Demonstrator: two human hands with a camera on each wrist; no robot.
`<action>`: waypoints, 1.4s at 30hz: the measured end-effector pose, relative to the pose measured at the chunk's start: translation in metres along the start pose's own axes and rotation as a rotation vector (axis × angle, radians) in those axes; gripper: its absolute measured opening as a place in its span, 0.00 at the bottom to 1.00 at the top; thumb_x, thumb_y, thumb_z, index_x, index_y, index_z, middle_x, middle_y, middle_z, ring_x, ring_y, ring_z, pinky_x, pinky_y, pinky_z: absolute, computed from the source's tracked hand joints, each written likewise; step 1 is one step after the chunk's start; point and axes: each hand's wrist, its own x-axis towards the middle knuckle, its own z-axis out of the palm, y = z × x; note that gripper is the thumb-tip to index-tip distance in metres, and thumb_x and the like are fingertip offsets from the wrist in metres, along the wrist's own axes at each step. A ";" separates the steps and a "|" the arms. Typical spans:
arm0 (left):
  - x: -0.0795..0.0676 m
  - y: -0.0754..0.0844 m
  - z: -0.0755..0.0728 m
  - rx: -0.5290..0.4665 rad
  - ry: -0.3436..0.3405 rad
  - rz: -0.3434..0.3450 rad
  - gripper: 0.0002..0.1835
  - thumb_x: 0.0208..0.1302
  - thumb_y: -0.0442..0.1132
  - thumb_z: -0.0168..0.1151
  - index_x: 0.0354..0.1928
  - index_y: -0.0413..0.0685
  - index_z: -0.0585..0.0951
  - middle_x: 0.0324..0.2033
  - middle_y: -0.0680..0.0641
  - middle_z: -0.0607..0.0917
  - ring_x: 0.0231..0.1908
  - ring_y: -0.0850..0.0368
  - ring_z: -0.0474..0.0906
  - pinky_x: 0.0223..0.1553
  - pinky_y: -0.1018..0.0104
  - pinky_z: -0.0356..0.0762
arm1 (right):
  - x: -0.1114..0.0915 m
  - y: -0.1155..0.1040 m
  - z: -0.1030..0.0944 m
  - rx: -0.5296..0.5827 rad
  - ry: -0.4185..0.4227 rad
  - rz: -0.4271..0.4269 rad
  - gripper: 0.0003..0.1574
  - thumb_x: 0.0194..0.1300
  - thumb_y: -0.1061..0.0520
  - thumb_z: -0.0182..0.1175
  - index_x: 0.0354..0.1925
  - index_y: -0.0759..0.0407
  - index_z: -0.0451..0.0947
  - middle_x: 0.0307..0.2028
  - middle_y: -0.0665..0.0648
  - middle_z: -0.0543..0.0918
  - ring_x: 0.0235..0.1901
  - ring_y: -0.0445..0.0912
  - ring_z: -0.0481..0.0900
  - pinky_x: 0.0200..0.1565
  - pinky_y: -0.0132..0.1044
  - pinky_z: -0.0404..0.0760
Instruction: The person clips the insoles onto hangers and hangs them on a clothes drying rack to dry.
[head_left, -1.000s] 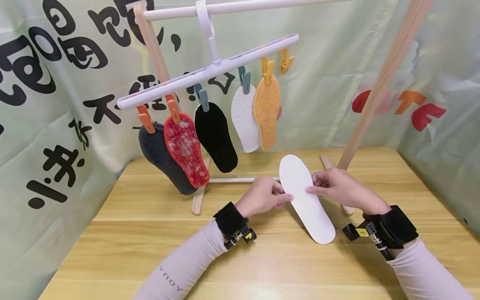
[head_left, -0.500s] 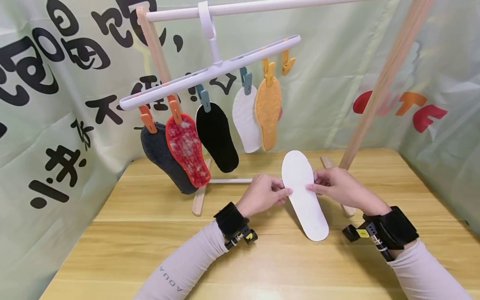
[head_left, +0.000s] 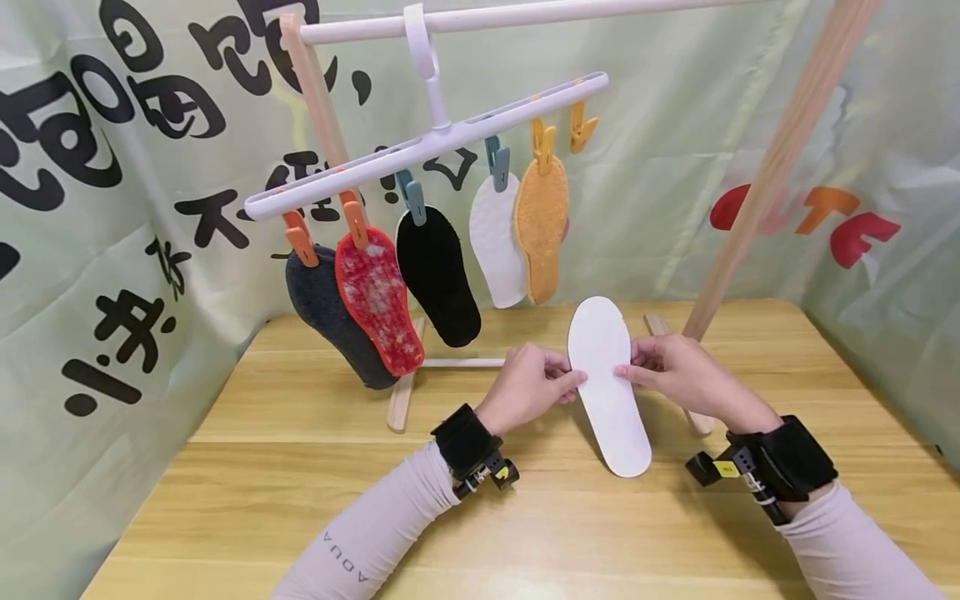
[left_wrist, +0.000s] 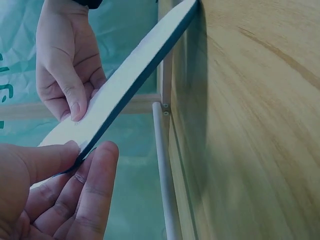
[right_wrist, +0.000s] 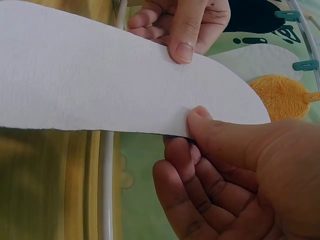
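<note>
A white shoe insole (head_left: 611, 400) is held tilted, wide end up, between both hands in the head view. My left hand (head_left: 528, 385) pinches its left edge, thumb on the white face and fingers behind. My right hand (head_left: 678, 375) pinches the opposite edge in the same way. In the left wrist view the insole (left_wrist: 125, 75) shows a dark underside along its edge, and its far end comes close to the tabletop; I cannot tell if it touches. The right wrist view shows the plain white face of the insole (right_wrist: 90, 75) with both thumbs on it.
A white hanger (head_left: 442, 137) hangs from a rack bar (head_left: 525, 15). Clipped to it are grey (head_left: 330, 317), red (head_left: 378, 300), black (head_left: 438, 275), white (head_left: 495, 242) and orange (head_left: 542, 229) insoles. A yellow clip (head_left: 581, 127) at the right end holds nothing. The wooden table (head_left: 300, 500) lies below.
The white insole has been raised slightly and turned more upright, its lower end swinging left. Both hands keep their pinch. The whole head view has shifted a little.
</note>
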 end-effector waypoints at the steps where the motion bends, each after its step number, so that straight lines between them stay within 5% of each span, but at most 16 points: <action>1: 0.000 0.000 0.000 0.000 0.003 0.004 0.11 0.73 0.42 0.72 0.30 0.49 0.91 0.22 0.55 0.90 0.25 0.62 0.89 0.26 0.75 0.77 | 0.000 0.000 0.000 -0.005 0.003 0.000 0.11 0.75 0.56 0.69 0.34 0.56 0.83 0.29 0.52 0.87 0.29 0.35 0.79 0.36 0.29 0.79; 11: 0.002 0.000 0.000 0.005 0.021 0.028 0.12 0.73 0.42 0.72 0.29 0.49 0.90 0.21 0.55 0.90 0.26 0.58 0.90 0.27 0.75 0.78 | 0.000 0.001 0.001 0.000 0.027 0.011 0.10 0.75 0.55 0.69 0.34 0.56 0.84 0.31 0.52 0.89 0.30 0.35 0.82 0.36 0.29 0.81; 33: 0.008 0.005 -0.008 -0.026 0.058 0.037 0.11 0.73 0.42 0.72 0.30 0.47 0.90 0.22 0.53 0.90 0.24 0.67 0.87 0.30 0.72 0.85 | 0.006 -0.005 -0.010 -0.054 0.053 0.030 0.12 0.75 0.51 0.69 0.34 0.53 0.83 0.31 0.50 0.84 0.31 0.41 0.76 0.35 0.32 0.73; 42: 0.011 0.006 -0.010 -0.008 0.082 0.057 0.11 0.73 0.42 0.72 0.30 0.48 0.90 0.23 0.53 0.90 0.24 0.67 0.87 0.30 0.73 0.84 | 0.009 -0.006 -0.014 -0.015 0.051 0.018 0.11 0.75 0.52 0.69 0.34 0.55 0.83 0.32 0.53 0.86 0.33 0.42 0.81 0.37 0.31 0.79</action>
